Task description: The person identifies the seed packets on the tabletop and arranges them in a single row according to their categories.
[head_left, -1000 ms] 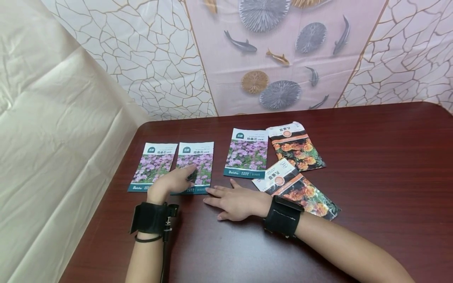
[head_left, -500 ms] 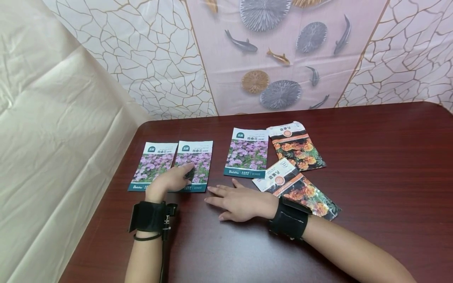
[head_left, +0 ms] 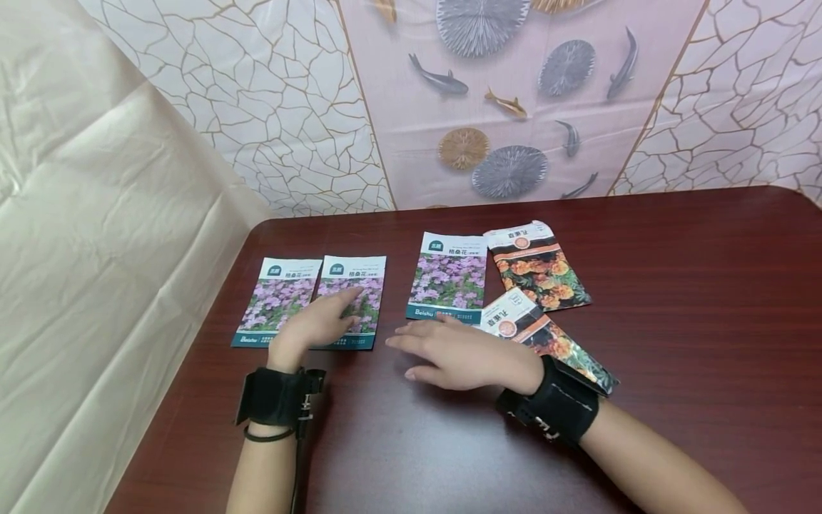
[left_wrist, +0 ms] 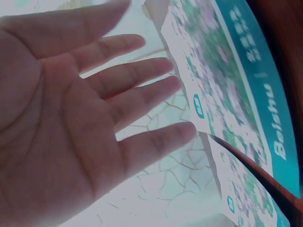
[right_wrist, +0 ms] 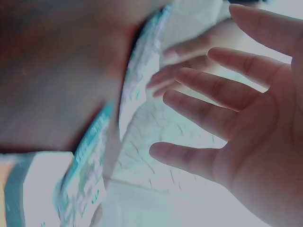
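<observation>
Three seed packets with purple flowers and green bands lie on the dark red table: a left packet [head_left: 276, 303], a second packet [head_left: 340, 270] close beside it, and a third packet [head_left: 447, 278] farther right. My left hand [head_left: 313, 325] is over the lower part of the second packet, partly hiding it; in the left wrist view its fingers [left_wrist: 147, 97] are straight and spread, holding nothing. My right hand [head_left: 469, 355] is near the lower edge of the third packet, its fingers [right_wrist: 203, 106] also extended and empty in the right wrist view. Whether either hand touches a packet I cannot tell.
Two orange-flower seed packets lie to the right: an upper packet [head_left: 539, 271] and a lower packet [head_left: 555, 335], overlapping slightly and partly covered by my right hand and wrist. The table [head_left: 693, 300] meets a patterned curtain [head_left: 308, 107] behind and a pale cloth [head_left: 128, 235] on the left.
The second packet has shifted slightly left and up, close to the left packet. My right hand has moved right and up, away from it, toward the third packet's lower edge.
</observation>
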A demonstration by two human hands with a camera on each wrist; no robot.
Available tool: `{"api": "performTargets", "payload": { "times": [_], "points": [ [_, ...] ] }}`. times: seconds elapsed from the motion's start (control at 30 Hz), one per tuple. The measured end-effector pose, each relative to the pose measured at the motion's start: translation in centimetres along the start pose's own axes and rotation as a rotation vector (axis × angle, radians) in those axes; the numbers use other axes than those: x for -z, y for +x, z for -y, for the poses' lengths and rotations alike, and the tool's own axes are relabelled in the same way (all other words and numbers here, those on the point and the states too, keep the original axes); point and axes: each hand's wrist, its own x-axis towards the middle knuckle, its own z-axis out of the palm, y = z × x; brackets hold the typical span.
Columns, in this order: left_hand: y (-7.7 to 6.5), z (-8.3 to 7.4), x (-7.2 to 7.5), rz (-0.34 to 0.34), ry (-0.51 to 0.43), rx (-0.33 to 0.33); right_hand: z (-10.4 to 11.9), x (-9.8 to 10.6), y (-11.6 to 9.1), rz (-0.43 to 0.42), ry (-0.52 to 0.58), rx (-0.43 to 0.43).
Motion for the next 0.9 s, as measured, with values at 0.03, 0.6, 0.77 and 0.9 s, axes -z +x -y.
{"api": "performTargets", "payload": {
  "times": [0.03, 0.6, 0.77, 0.9],
  "points": [
    [0.0, -0.2, 0.0, -0.010, 0.002, -0.013, -0.2, 0.3, -0.2, -0.023, 0.023, 0.003],
    [1.4, -4.5, -2.8, -0.114, 0.126, -0.209, -5.6, 3.6, -2.8, -0.335, 0.557, -0.372],
    [1.5, -5.0, -3.5, -0.042, 0.151, -0.211, -7.4, 3.3, -3.1, -0.341, 0.903, -0.550],
    [1.5, -5.3, -3.8, 0.015, 0.142, -0.213, -8.5, 2.8, -3.2, -0.412, 1.137, -0.636]
  ]
}}
